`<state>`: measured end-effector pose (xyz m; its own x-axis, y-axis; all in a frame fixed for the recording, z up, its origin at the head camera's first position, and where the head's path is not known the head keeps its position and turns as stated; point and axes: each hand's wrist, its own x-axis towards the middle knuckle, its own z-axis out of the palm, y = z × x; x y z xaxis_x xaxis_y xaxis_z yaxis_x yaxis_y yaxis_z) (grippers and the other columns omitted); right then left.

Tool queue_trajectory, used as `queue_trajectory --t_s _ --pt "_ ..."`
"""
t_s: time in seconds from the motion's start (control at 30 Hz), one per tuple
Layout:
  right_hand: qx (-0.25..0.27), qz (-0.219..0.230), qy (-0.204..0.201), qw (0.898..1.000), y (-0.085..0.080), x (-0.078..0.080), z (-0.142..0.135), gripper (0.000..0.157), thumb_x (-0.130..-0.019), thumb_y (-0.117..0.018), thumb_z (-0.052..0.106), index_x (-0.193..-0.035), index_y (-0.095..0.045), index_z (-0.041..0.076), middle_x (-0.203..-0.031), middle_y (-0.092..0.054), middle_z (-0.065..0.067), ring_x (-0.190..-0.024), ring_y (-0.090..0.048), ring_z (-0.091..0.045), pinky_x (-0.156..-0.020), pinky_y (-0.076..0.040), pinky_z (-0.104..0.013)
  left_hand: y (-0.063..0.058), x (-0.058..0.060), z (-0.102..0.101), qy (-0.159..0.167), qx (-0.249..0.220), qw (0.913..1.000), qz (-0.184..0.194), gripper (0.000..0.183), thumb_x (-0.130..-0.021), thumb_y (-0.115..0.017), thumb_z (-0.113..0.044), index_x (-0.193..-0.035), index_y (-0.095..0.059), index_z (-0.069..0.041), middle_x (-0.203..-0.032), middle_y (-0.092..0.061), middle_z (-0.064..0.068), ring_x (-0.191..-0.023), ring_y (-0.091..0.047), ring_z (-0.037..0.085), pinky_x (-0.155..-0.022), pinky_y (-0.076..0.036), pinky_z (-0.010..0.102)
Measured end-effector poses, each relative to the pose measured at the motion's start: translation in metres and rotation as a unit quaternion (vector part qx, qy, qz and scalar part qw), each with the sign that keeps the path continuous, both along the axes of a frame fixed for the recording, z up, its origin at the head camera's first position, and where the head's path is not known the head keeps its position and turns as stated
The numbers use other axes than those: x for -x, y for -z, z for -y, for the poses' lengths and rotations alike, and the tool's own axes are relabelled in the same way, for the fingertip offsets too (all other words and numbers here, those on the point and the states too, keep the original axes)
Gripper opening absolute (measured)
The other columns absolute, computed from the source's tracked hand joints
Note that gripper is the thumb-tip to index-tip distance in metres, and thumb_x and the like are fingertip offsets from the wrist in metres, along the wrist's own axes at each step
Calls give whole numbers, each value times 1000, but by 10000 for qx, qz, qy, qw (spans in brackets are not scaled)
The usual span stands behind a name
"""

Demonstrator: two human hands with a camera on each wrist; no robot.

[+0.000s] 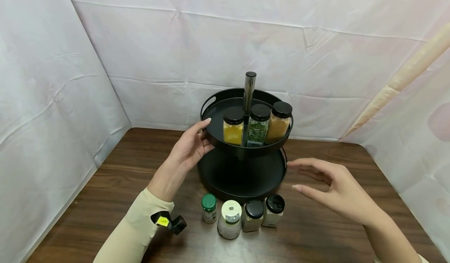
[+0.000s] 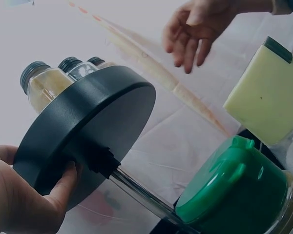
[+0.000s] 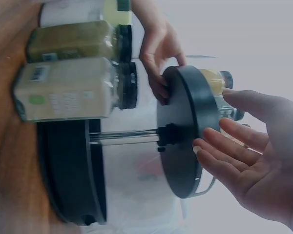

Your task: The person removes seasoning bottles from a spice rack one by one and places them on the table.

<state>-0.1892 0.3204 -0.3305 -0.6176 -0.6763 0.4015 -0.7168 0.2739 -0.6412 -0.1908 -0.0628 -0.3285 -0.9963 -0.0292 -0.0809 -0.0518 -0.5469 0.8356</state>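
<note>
A black two-tier round spice rack (image 1: 242,179) with a metal centre post stands on the table. My left hand (image 1: 186,147) grips the left rim of its upper tray (image 1: 221,106), thumb over the edge and fingers underneath. On that tray stand three black-lidded jars: one of yellow powder (image 1: 233,133), one of green herbs (image 1: 257,131) and one of orange-brown powder (image 1: 279,128). To the right of the rack, my right hand (image 1: 334,185) is held with its fingers loosely extended and nothing in it. In the right wrist view, its fingers (image 3: 237,146) overlap the upper tray's edge.
In front of the rack stand a small green-capped shaker (image 1: 209,208), a jar with a pale lid (image 1: 230,222) and two black-lidded square jars (image 1: 252,218) of pale contents. White cloth (image 1: 228,48) hangs behind and beside the brown wooden table (image 1: 116,200).
</note>
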Motion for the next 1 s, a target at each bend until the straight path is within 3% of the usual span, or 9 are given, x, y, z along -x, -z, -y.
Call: queue_trajectory --t_s 0.3,0.5,0.7,1.0 --pt "476 -127 104 9987 -23 9 3 62 -86 -82 -11 -140 -66 15 -137 -69 -1 -128 -65 -20 -103 -52 -27 -1 0 -1 -7 -25 10000 20 23 -109 -60 -29 -117 -55 -9 -94 -63 1 -81 -64 14 -75 -56 26" --pt "983 -405 -190 9942 -35 12 8 63 -83 -79 -21 -139 -65 4 -136 -68 -15 -126 -67 -22 -103 -52 -28 -1 -1 -1 -32 -48 10000 6 20 -109 -60 -29 -112 -57 -10 -92 -63 1 -80 -64 14 -74 -56 26" --pt "1483 -152 -507 9875 -46 15 12 62 -83 -73 -27 -140 -61 -6 -138 -65 -24 -128 -65 -25 -107 -50 -29 -1 -1 0 -5 -45 10000 3 23 -109 -60 -29 -117 -54 -9 -94 -62 1 -80 -64 14 -74 -56 26" --pt "2035 -399 -268 9779 -57 20 21 63 -77 -72 -33 -135 -63 -10 -132 -69 -23 -125 -68 -24 -99 -55 -28 -1 0 0 19 -116 9999 21 30 -109 -60 -28 -126 -51 -5 -96 -63 4 -79 -64 14 -73 -56 26"
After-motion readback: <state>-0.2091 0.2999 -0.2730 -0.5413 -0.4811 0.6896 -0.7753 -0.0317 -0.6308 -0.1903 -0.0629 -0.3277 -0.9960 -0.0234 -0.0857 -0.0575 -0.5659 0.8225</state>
